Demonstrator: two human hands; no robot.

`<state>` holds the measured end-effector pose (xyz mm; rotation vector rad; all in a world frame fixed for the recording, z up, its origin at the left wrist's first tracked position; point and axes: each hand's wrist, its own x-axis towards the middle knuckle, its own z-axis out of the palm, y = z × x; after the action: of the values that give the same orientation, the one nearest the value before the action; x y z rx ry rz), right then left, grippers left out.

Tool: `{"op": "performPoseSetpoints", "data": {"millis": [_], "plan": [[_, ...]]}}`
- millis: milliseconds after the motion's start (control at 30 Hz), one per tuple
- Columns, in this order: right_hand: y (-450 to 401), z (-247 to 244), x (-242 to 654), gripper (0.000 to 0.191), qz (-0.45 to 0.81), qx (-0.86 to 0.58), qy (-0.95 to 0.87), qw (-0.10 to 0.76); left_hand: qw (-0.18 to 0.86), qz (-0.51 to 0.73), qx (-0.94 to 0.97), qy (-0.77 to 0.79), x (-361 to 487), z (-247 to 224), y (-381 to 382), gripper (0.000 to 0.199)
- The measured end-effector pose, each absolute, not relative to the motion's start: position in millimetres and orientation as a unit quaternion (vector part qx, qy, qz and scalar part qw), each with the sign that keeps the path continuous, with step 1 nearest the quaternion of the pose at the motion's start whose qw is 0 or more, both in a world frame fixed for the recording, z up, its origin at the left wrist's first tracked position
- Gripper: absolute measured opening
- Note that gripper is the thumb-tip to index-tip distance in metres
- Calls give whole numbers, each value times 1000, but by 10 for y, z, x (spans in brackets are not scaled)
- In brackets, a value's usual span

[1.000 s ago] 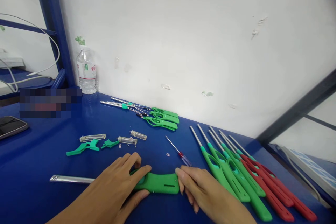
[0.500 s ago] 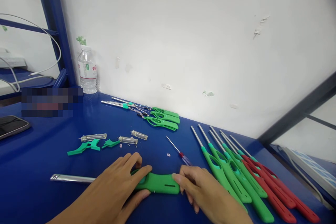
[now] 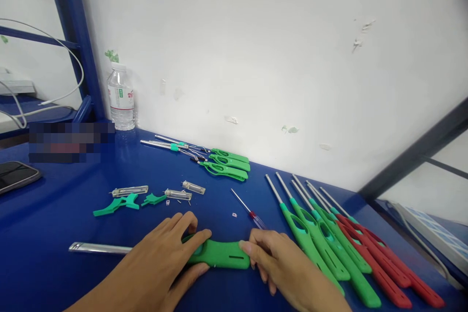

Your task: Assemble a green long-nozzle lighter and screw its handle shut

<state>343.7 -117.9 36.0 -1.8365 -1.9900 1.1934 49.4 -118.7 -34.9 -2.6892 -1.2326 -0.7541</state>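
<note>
A green long-necked lighter lies flat on the blue table, its metal tube pointing left. My left hand is wrapped over its trigger end, thumb and fingers closed on the handle and hiding the joint with the tube. At the handle's right end, my right hand pinches the butt between thumb and curled fingers. Just beyond the right hand lies a screwdriver with a clear handle, partly hidden by the fingers. A tiny pale piece sits beside the screwdriver.
Green and red lighters lie in a row at right. Clear fuel tanks and green triggers are at left. Lighter shells with wired tubes lie near the wall. A water bottle and a phone are farther left.
Both hands keep the same hold on the green lighter. The whole view has shifted very slightly; nothing else has visibly moved.
</note>
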Motion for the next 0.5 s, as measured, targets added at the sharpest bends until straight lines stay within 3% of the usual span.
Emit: {"op": "performPoseSetpoints", "data": {"millis": [500], "plan": [[-1183, 360, 3451, 45, 383, -612, -687, 84, 52, -274, -874, -398, 524, -367, -1200, 40]]}}
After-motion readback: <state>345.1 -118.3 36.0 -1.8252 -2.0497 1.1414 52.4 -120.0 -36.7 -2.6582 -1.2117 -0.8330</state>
